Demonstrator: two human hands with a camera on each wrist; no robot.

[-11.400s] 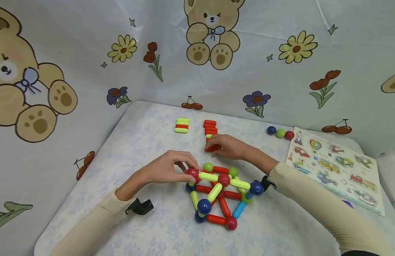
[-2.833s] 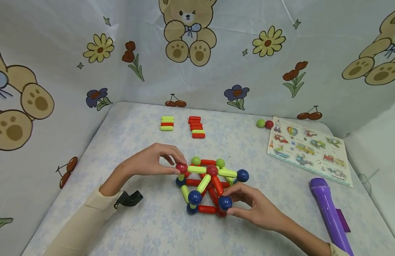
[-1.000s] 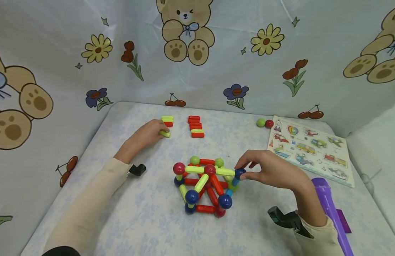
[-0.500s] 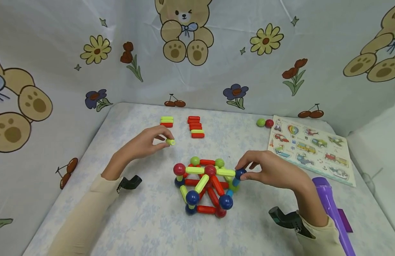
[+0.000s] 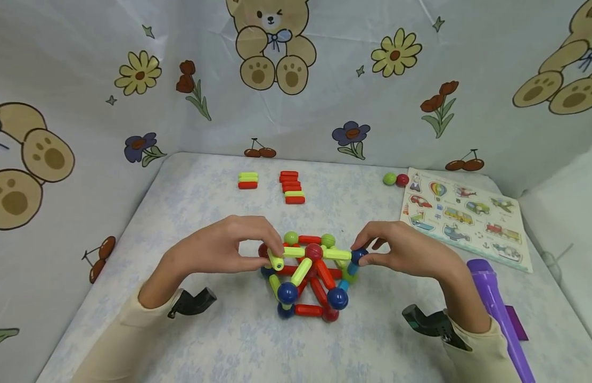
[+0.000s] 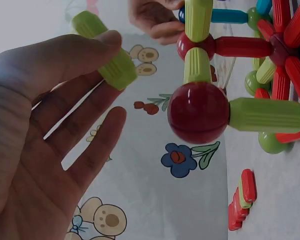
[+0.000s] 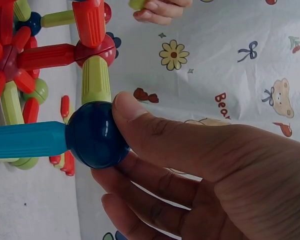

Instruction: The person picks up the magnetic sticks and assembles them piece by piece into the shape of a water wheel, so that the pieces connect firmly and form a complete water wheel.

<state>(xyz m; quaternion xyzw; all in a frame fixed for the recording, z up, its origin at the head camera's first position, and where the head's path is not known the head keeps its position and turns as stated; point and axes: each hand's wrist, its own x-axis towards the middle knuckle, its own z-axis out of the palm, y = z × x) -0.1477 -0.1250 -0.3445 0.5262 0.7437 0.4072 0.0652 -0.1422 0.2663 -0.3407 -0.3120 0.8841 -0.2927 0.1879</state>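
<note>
A frame of magnetic rods and balls stands mid-table, with a red ball (image 5: 313, 251) at its top centre. My left hand (image 5: 214, 246) pinches a loose yellow-green magnetic rod (image 5: 276, 261) between thumb and fingers. In the left wrist view this rod (image 6: 121, 71) is apart from the frame's left red ball (image 6: 197, 112). The right hand (image 5: 406, 251) pinches the frame's right-hand blue ball (image 5: 358, 256); a yellow-green rod (image 7: 96, 80) and a light blue rod (image 7: 27, 140) join that ball in the right wrist view. Another blue ball (image 5: 337, 298) sits at the front right, on a red rod.
Toward the back lie a short row of rods (image 5: 248, 185) and a longer row (image 5: 294, 200), mostly red. A green ball (image 5: 389, 178) and a red ball (image 5: 402, 180) lie beside a picture board (image 5: 463, 218). A purple microphone (image 5: 499, 319) lies at the right.
A blue ball and red rod have joined the frame's front right. My left hand has picked a yellow-green rod from the left row and brought it to the frame. The right hand holds steady lately.
</note>
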